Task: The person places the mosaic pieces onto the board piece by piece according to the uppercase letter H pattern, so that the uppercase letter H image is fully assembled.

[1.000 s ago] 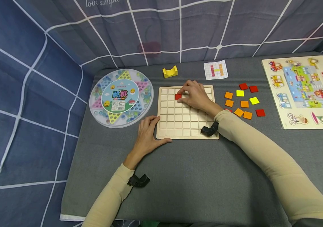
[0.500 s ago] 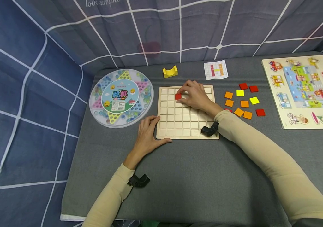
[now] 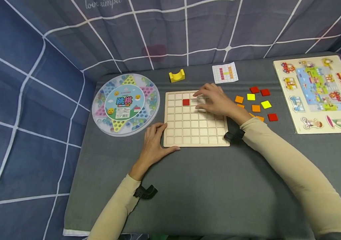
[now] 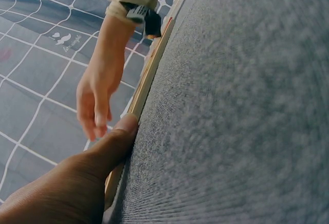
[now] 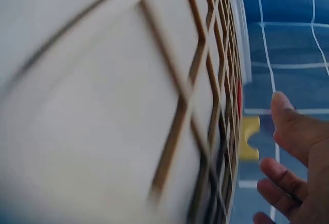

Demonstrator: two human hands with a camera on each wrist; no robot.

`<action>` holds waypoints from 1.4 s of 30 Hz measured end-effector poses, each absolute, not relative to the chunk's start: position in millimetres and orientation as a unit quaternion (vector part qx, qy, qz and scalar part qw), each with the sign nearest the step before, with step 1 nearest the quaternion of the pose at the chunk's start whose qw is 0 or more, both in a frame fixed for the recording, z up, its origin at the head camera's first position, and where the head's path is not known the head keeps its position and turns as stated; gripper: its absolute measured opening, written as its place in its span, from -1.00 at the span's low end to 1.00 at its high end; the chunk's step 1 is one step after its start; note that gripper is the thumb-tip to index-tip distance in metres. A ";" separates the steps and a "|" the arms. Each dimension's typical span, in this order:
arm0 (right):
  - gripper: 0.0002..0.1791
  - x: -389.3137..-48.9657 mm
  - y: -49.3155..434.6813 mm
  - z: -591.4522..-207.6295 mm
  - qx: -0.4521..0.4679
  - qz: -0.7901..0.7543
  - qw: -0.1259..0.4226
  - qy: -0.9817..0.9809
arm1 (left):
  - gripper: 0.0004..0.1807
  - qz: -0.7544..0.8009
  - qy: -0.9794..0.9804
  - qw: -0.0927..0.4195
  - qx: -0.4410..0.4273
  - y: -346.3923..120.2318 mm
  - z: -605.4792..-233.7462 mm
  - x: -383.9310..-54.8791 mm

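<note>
A wooden grid board [image 3: 190, 132] lies on the grey tabletop, with one red square tile [image 3: 186, 102] in a cell of its second row from the top. At the board's near left corner rests my left hand [image 3: 152, 145], thumb along the near edge and fingers at the left side. The left wrist view shows that thumb [image 4: 110, 144] pressing the board's edge. My right hand [image 3: 216, 101] hovers over the upper right of the board, just right of the tile. Its thumb and fingers are spread apart, and nothing is between them in the right wrist view [image 5: 300, 167].
Loose red, orange and yellow tiles [image 3: 256, 108] lie right of the board, partly behind the right forearm. Behind it are a patterned card [image 3: 225, 72] and a yellow curved block [image 3: 177, 76]. A round marble-game box [image 3: 125, 105] stands left; a picture puzzle [image 3: 323, 93] lies far right.
My right hand has let go of the red tile and drawn back to the right, leaving the tile on the board. The left hand stays at the corner. The head view has shifted slightly.
</note>
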State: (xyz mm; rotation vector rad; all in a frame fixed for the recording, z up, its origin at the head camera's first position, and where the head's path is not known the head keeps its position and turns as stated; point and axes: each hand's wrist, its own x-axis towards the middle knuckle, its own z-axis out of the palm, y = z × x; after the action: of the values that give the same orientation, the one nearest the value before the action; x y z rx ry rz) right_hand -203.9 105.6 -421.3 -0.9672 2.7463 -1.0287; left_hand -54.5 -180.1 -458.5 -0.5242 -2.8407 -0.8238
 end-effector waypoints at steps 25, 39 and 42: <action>-0.66 -148.6 232.7 -437.5 -0.273 -0.292 -0.017 0.916 | 0.10 -0.275 -0.941 0.080 -0.179 -181.7 -457.6 -55.9; -0.69 -149.0 237.6 -450.2 -0.288 -0.337 -0.028 0.896 | 0.11 -0.277 -0.943 0.065 -0.175 -180.2 -457.8 -56.0; -0.69 -148.9 237.8 -450.5 -0.289 -0.342 -0.028 0.894 | 0.11 -0.275 -0.944 0.063 -0.173 -180.0 -457.4 -56.0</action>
State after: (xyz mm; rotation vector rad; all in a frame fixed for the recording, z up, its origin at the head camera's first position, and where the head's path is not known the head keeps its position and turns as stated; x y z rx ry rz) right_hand -148.9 237.8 -450.5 -0.9241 2.8584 -1.0940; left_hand -56.0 -180.0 -457.4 -0.5228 -2.8513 -0.8307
